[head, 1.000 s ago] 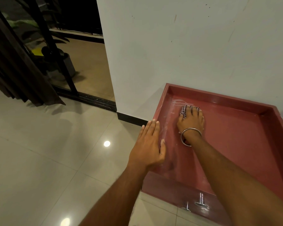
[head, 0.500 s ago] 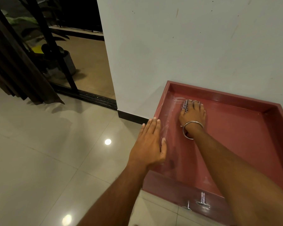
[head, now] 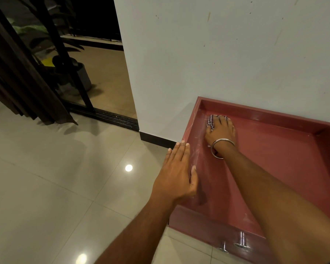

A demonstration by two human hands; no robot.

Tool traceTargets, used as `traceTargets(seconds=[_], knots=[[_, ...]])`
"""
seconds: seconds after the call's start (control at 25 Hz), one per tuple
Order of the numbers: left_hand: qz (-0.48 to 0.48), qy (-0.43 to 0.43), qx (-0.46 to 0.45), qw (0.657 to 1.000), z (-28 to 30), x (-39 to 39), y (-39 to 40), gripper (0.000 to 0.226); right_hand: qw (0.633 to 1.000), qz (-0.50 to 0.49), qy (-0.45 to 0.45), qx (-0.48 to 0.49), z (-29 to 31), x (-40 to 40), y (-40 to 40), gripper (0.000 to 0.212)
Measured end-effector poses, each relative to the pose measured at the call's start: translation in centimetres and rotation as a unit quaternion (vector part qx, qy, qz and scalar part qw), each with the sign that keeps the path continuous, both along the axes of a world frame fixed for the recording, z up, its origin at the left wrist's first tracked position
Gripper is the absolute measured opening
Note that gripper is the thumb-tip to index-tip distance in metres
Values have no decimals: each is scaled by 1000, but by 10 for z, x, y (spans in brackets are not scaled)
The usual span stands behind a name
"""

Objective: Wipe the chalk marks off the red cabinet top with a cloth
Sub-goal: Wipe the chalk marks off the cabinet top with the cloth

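The red cabinet top (head: 278, 159) is a shallow tray with a raised rim, standing against the white wall. My right hand (head: 220, 131), a metal bangle on its wrist, presses a checked cloth (head: 211, 121) flat onto the far left corner of the top, fingers straight over it. Most of the cloth is hidden under the hand. Faint white chalk smears (head: 195, 155) streak the left side of the top and its left rim. My left hand (head: 176, 176) rests flat on that left rim, fingers straight and together.
The white wall (head: 227, 60) stands right behind the cabinet. Two metal handles (head: 241, 241) stick out of the cabinet front. Glossy floor tiles (head: 65, 178) spread to the left. A dark curtain (head: 17, 82) and a sliding door track (head: 111, 117) lie at the far left.
My right hand has slid the cloth away from me, toward the far left corner of the cabinet top. My left hand has stayed on the rim.
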State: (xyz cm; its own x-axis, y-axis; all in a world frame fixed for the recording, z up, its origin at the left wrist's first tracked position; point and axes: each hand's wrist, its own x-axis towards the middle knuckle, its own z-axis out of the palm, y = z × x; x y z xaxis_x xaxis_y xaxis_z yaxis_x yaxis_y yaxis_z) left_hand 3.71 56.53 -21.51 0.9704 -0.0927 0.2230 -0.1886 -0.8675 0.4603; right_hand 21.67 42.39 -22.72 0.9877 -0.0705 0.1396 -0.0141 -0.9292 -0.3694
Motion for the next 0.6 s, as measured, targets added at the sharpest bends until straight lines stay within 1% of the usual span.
traceTargets(seconds=[0.16, 0.28, 0.44, 0.6], knots=[[0, 5, -3, 1000, 0, -1, -1, 69, 999, -30, -13, 5, 2, 5, -21, 54], [1, 6, -10, 1000, 0, 0, -1, 69, 998, -52, -19, 9, 2, 8, -9, 53], [-2, 3, -21, 1000, 1, 0, -1, 68, 1000, -24, -5, 14, 4, 13, 22, 54], [-3, 15, -27, 1000, 2, -1, 0, 68, 1000, -18, -21, 13, 2, 15, 12, 53]])
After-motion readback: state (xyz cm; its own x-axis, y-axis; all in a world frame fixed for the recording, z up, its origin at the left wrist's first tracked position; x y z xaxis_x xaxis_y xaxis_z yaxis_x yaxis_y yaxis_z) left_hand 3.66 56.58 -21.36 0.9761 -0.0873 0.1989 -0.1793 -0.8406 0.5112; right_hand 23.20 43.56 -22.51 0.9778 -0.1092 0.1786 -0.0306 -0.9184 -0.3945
